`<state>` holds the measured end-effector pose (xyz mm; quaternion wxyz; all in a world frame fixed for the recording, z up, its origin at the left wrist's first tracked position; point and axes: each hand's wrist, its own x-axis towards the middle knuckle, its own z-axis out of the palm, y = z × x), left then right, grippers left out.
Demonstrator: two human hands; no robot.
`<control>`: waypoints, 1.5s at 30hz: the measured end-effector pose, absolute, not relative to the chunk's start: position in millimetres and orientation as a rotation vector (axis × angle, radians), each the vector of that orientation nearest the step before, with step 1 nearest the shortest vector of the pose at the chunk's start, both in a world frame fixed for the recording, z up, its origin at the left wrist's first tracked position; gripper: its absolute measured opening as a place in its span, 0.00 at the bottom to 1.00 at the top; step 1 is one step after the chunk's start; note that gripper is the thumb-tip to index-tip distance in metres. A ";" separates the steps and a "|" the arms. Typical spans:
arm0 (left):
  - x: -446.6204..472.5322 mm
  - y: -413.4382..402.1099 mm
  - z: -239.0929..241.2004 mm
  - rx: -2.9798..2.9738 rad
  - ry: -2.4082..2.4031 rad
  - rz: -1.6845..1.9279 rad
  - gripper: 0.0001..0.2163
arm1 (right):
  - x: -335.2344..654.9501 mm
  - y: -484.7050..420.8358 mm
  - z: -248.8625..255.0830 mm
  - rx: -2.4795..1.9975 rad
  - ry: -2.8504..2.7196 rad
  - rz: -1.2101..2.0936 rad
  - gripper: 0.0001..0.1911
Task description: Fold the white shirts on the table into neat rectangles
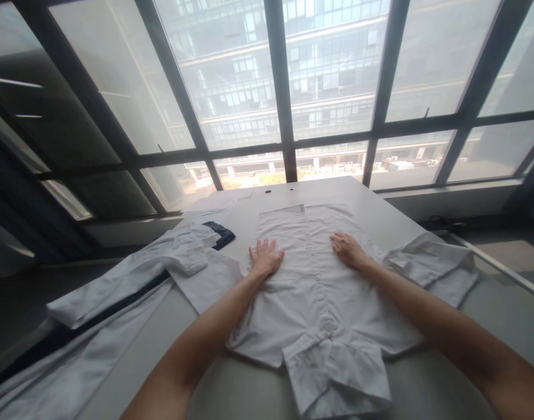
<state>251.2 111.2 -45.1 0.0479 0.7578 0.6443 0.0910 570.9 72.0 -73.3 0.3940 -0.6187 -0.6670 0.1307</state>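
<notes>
A white short-sleeved shirt lies spread flat on a grey table, collar end toward me and hem toward the window. My left hand rests flat on the shirt's left side, fingers spread. My right hand lies flat on the shirt's right side, fingers stretched out. Neither hand holds anything. The right sleeve spreads out toward the table's right edge.
A pile of white garments with a dark blue piece lies at the left and hangs over the table's left edge. Large windows with dark frames stand right behind the table. Two small holes mark the far edge.
</notes>
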 end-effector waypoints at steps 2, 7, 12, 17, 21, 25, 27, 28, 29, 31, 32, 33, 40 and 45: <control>245.5 100.5 -48.4 2.326 1.938 0.307 0.31 | 571.4 57.5 -73.8 -1.604 -1.794 0.276 0.13; 249.1 104.4 -39.5 2.088 1.651 0.715 0.27 | 570.2 50.7 -54.1 -1.504 -1.487 0.562 0.16; 308.1 137.6 -14.2 1.333 1.035 1.066 0.12 | 530.0 102.0 -22.6 -1.272 -1.066 0.918 0.14; 359.9 147.4 -23.4 1.080 0.837 1.035 0.10 | 483.6 135.7 -30.9 -1.112 -0.883 1.074 0.11; 339.3 163.8 -29.1 0.907 0.781 0.941 0.08 | 514.7 138.5 -48.3 -1.094 -0.710 1.131 0.08; 269.2 197.9 -15.8 0.690 0.955 1.003 0.06 | 598.1 133.4 -50.2 -1.107 -0.525 1.083 0.11; 232.1 212.5 -7.4 0.655 1.036 1.117 0.09 | 634.8 130.4 -46.6 -1.116 -0.438 1.026 0.13; 216.4 217.8 -3.7 0.642 1.072 1.174 0.10 | 647.6 129.3 -44.4 -1.115 -0.402 0.999 0.14; 203.4 221.9 -0.6 0.635 1.099 1.225 0.11 | 656.1 128.9 -42.2 -1.109 -0.372 0.973 0.15; 187.3 226.5 4.0 0.640 1.115 1.301 0.10 | 659.2 130.7 -37.8 -1.083 -0.341 0.933 0.16; 184.2 227.5 5.7 0.651 1.104 1.325 0.09 | 654.5 133.3 -35.6 -1.062 -0.343 0.925 0.17; 184.5 228.0 7.2 0.665 1.080 1.340 0.09 | 646.2 137.0 -33.4 -1.037 -0.357 0.930 0.17; 265.3 219.2 1.5 0.780 0.792 1.188 0.16 | 542.0 176.5 -25.2 -0.916 -0.566 1.203 0.25; 352.7 213.2 -26.3 0.744 0.840 1.096 0.19 | 497.4 199.1 -35.7 -0.969 -0.553 1.267 0.26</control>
